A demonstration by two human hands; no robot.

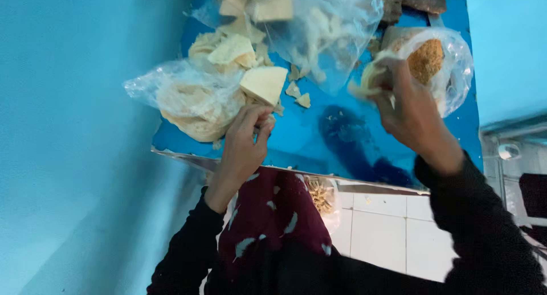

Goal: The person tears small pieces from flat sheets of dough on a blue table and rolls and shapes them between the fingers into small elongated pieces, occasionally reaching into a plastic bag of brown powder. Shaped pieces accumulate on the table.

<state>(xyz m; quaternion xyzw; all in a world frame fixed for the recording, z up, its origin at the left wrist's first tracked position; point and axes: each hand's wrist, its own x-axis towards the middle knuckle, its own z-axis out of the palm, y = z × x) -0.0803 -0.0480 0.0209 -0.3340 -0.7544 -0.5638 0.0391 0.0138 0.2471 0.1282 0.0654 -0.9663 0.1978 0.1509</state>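
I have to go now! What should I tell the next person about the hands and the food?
Left hand: fingers pinched on a small pale scrap, at the edge of the pale wedge on the blue table.
Right hand: closed around a pale clump beside the open bag of brown crumbs.
Things: a clear bag of thin pale sheets lies left of the wedge; a second clear bag sits farther back; loose bits are scattered between.
Done: pieces are out of the bags.
Left: many sheets are in the bags.

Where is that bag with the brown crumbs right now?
In the head view, the bag of brown crumbs sits at the far right of the blue table, just beyond the right hand, which holds a pale piece at its opening.
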